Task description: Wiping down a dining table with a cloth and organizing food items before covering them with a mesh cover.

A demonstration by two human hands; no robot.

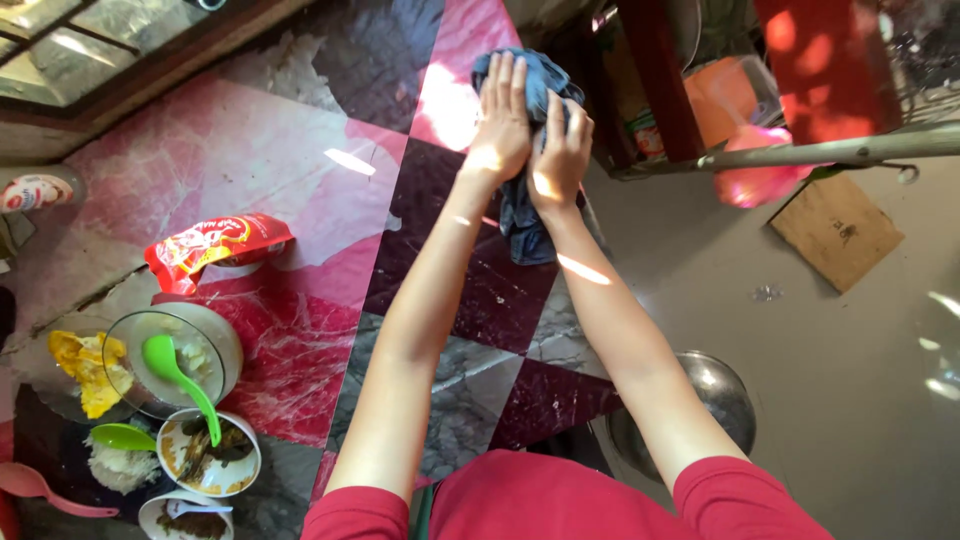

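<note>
Both hands out at full reach on a crumpled dark blue-grey cloth [528, 215] lying on the chequered pink, maroon and grey marble counter [300, 180].

Left hand [500, 125]: flat, fingers extended and together, palm pressing the top of the cloth. No grasp, just pressure.
Right hand [558, 155]: just beside the left, touching it, fingers curled partly into the fabric. Looks like a loose bunching grip on the cloth; can't tell how tight.

Cloth sits under and between both palms, a tail hanging back toward the wrists. It lies right at the counter edge, on the right hand's side.

Around:
- Beyond the right hand: red wooden frame [660, 80] with an orange plastic container [725, 95] behind it, close to the fingertips.
- Below the right forearm, off the counter: steel bowl [715, 400] on the grey floor.
- Well to the left of the left arm: red foil snack packet [215, 245], glass bowl with a green plastic spoon [175, 375], white bowl of brown food [210, 455].

Risks, my judgement:
- Cloth is at the edge, and only the right hand has any grip. A push toward that side could slide it off, down toward the steel bowl.
- Polished marble plus a flat palm means low friction, so the left hand may skate.
- A wide sweep left brings the elbow nearer the food bowls. Well apart now.
</note>
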